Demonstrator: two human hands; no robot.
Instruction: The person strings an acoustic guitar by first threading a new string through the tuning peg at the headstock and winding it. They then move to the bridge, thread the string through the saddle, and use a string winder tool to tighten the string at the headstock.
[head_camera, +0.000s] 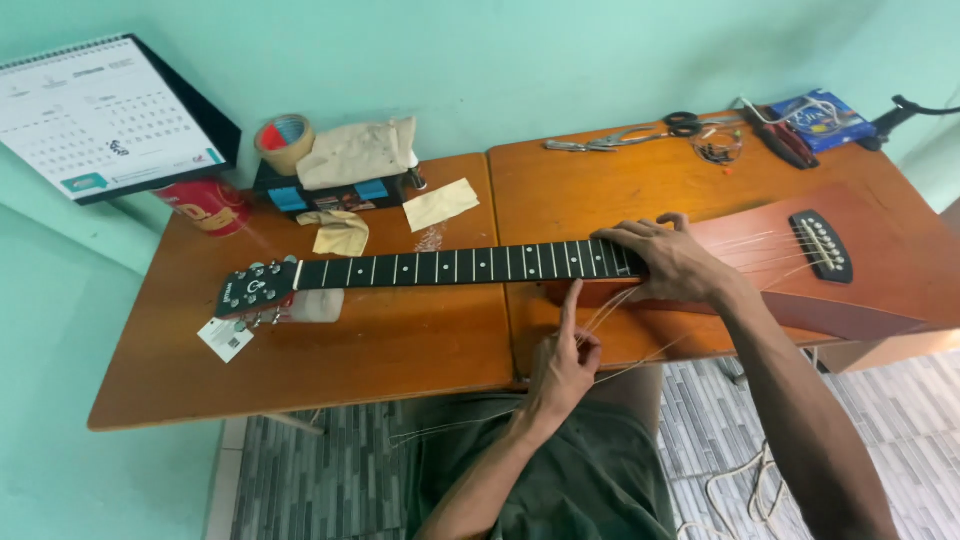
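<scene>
An acoustic guitar (880, 290) lies flat across two wooden tables (380, 340), its black fretboard (460, 266) running left to a dark headstock (255, 287) with a paper tag (225, 339). My right hand (670, 262) rests palm down over the neck joint by the sound hole. Loose strings (615, 345) trail from the black bridge (822, 245) off the table's front edge. My left hand (565, 365) sits just in front of the table edge, pinching those strings, index finger pointing up at the neck.
At the back stand a roll of tape (285, 142), a red can (205, 205), a dark box under crumpled paper (350, 165), a desk calendar (100, 115), pliers and scissors (640, 132), and a blue string packet (822, 118). Tiled floor lies below.
</scene>
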